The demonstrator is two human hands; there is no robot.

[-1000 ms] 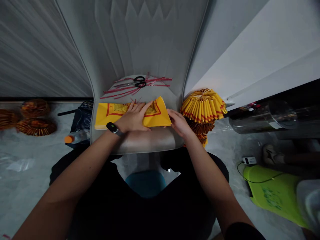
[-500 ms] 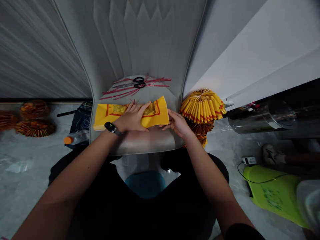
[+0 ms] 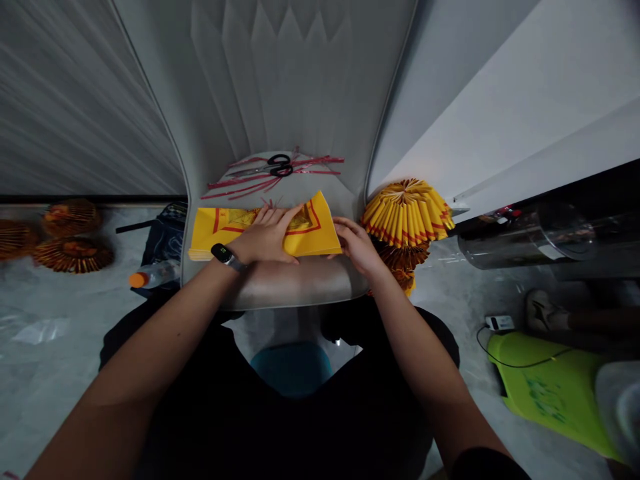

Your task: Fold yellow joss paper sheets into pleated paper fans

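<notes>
A stack of yellow paper sheets [image 3: 314,239] with a red printed border and a dark pattern lies across the grey chair seat. My left hand [image 3: 270,236] rests flat on its middle, thumb and fingers spread, covering part of the print. At the stack's lifted right end, my right hand [image 3: 356,244] has its fingers curled against the edge of the paper, some of them hidden behind it. Beyond the stack, black-handled scissors [image 3: 281,165] lie among thin red plastic strips [image 3: 227,186].
Pleated yellow paper fans [image 3: 407,212] are piled right of the chair seat [image 3: 295,285]. More fan-folded pieces [image 3: 74,255] sit on the floor at left, near an orange-capped bottle [image 3: 159,274]. A lime-green plastic object [image 3: 550,387] stands at lower right, with another person's shoe [image 3: 545,310] nearby.
My right hand's fingers have shifted slightly up and in against the paper's right end, whose top corner has bent a little to the left. The left hand stays put.
</notes>
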